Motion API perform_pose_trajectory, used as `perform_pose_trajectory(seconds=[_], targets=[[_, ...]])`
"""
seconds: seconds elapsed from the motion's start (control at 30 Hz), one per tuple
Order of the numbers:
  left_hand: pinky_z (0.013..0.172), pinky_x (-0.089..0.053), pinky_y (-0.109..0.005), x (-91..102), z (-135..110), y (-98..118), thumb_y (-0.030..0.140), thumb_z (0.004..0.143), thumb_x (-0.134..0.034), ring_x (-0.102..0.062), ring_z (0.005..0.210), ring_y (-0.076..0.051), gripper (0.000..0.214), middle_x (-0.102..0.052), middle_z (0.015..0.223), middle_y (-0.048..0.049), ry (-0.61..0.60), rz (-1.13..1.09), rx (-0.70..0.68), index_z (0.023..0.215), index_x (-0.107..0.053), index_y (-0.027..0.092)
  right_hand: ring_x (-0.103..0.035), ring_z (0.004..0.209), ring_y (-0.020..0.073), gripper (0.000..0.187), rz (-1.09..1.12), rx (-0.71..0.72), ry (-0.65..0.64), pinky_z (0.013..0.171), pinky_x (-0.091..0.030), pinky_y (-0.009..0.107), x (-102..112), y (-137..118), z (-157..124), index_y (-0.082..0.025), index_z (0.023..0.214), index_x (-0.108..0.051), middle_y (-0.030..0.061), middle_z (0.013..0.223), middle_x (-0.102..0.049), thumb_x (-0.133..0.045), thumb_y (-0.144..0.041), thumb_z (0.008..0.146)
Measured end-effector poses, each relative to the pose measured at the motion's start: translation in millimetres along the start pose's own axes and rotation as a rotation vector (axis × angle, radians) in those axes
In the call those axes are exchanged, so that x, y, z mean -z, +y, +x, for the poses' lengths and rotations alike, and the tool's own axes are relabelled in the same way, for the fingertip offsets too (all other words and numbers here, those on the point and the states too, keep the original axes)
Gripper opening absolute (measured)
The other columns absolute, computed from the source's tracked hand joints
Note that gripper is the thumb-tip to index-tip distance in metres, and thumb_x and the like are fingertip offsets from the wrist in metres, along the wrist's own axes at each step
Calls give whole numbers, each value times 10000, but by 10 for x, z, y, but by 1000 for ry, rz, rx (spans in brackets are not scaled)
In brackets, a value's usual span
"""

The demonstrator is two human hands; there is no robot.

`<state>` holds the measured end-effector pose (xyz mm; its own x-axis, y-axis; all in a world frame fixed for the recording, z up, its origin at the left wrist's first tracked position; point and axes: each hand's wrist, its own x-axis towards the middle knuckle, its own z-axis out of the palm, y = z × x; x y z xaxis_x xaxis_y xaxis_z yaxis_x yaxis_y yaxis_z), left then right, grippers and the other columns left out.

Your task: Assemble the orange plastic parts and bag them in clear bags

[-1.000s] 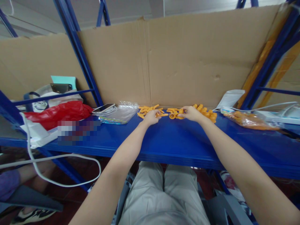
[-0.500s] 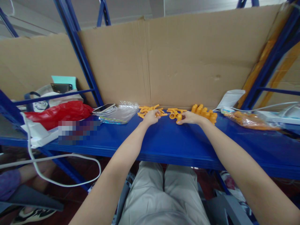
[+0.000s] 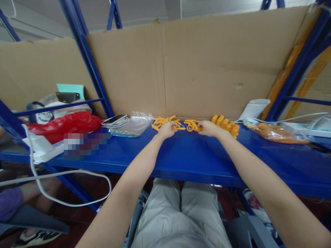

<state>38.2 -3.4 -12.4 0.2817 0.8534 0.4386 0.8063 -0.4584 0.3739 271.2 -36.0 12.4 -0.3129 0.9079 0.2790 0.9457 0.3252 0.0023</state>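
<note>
My left hand (image 3: 167,130) has its fingers closed on an orange spiral rod (image 3: 181,128), which points right. To the right, my right hand (image 3: 207,128) is closed around an orange plastic tube part (image 3: 199,128), mostly covered by the fingers. A round-mouthed orange piece (image 3: 190,128) lies between the hands, close to the spiral rod's end; whether they touch I cannot tell. Behind my left hand is a pile of small orange parts (image 3: 161,121). Several thin orange pieces (image 3: 190,121) lie behind the gap, and a row of stubby orange tubes (image 3: 225,123) stands beyond my right wrist.
A cardboard sheet (image 3: 207,69) walls off the back of the blue shelf (image 3: 191,155). Left are clear plastic bags (image 3: 137,124), a phone (image 3: 116,119) with a white cable and a red bag (image 3: 67,126). A bag of orange parts (image 3: 278,132) lies right. A person's leg shows lower left.
My right hand has turned and shifted slightly back, and the tube part in it now shows less. My left hand has stayed nearly still with the spiral rod.
</note>
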Motion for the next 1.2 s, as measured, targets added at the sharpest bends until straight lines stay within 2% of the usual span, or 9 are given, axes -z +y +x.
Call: perform_pose_trajectory(seconds=[0.23,0.37,0.67,0.83,1.0,1.13,1.2], targets=[[903,-497,-374,-11,3,-5,167,763,-683,-663,1016,-261,213,-721,1014,-97,9,-10,-25,974,-710,169,-672,947,289,205,-1,11,4,807,-480,318,-9,8,8,-147,913,-736,122,993,-736,-610,-117,754],[906,-501,-377,-13,8,-1,154,748,-691,-665,999,-250,196,-726,1001,-89,28,-23,-32,942,-710,172,-659,974,272,259,36,78,35,874,-476,332,-5,-30,9,-130,1018,-727,134,1042,-712,-620,-135,783],[913,-497,-359,-32,8,83,148,757,-665,-670,973,-228,157,-737,983,-58,53,-29,-117,905,-710,175,-628,924,211,316,105,207,132,872,-482,319,-145,-26,27,-173,1127,-700,113,1055,-638,-583,-122,838],[848,-515,-333,-21,-7,121,166,762,-668,-683,892,-214,150,-736,928,-43,27,-51,-52,907,-707,180,-613,912,211,342,172,244,140,873,-478,331,-223,21,45,-191,1154,-687,102,1055,-628,-592,-138,830],[754,-536,-305,-29,-22,133,202,787,-669,-690,746,-186,157,-724,822,-35,20,-99,25,939,-695,178,-618,953,231,390,222,209,167,908,-469,360,-234,66,76,-170,1206,-661,128,1099,-615,-591,-158,822],[653,-541,-277,-31,-33,131,184,817,-635,-666,595,-150,195,-700,728,-21,-41,-153,66,1008,-672,169,-609,1067,256,472,290,245,214,962,-462,404,-221,81,103,-178,1231,-624,130,1159,-625,-643,-134,761],[620,-542,-272,-27,-37,124,178,835,-611,-654,559,-141,217,-698,719,-24,-69,-186,82,1047,-653,161,-622,1062,253,468,356,223,230,937,-485,413,-220,90,113,-174,1197,-617,123,1163,-645,-670,-123,734]])
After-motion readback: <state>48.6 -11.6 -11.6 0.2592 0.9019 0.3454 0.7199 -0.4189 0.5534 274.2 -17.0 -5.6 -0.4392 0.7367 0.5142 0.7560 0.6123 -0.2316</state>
